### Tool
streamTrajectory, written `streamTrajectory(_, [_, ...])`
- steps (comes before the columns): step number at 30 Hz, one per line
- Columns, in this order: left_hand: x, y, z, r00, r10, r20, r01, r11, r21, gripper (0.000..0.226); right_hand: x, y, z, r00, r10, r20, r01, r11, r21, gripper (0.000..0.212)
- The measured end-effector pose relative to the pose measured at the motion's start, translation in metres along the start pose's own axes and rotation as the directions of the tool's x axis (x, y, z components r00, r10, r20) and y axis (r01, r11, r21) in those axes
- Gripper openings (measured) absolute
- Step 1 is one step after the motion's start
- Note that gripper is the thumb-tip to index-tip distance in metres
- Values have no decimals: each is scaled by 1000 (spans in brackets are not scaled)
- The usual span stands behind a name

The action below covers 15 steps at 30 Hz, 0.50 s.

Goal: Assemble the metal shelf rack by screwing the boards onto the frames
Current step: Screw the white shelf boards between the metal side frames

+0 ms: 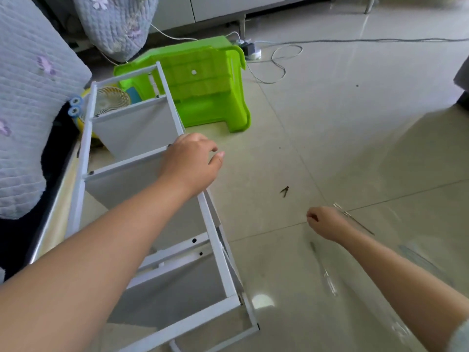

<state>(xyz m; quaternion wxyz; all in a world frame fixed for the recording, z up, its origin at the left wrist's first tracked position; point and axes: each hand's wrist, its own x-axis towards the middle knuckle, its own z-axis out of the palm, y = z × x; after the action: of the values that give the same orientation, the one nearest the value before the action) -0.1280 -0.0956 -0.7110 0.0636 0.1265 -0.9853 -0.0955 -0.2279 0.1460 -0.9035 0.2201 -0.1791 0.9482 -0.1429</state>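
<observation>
I see the white metal shelf rack (162, 199) lying on its side across the left half of the frame, running from the upper centre down to the bottom edge. Grey boards (137, 128) already sit between its two long frames, with dark screws showing at the corners. A cross bar (177, 250) with two open screw holes lies lower down.

My left hand (193, 161) rests on the rack's right rail at mid-frame, fingers bent over the rail toward the floor; thumb and forefinger tips show apart on the far side, and I cannot tell how tightly they clasp it.

My right hand (327, 222) hovers over the tiled floor (355, 123) at lower right, fingers curled inward. It is blurred, so I cannot tell whether it holds anything. A thin metal rod (355, 219) lies on the floor just beside it, and a small dark bit (284, 191) lies nearer the centre.

A green plastic stool (203, 80) lies tipped at upper centre, touching the rack's far end. A small fan (111, 97) shows behind the rack, and a quilted cover (30, 97) fills the upper left.
</observation>
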Motion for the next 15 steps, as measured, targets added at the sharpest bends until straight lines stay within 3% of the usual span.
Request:
streamTrajectory(4, [11,-5,4,997,-42,-71,38,998,-49,55,41,-19,18,999,42,20,-41,998,-49,32])
streamTrajectory(8, [18,-9,8,988,-143,59,139,988,68,63,74,-35,26,999,-15,38,19,995,-98,41])
streamTrajectory(12, [22,-11,13,960,-260,105,246,961,129,76,96,-40,29,979,-8,204,59,967,-246,63])
streamTrajectory(15, [21,-12,15,954,-269,132,250,957,146,75,103,-37,30,988,-97,116,131,935,-331,39])
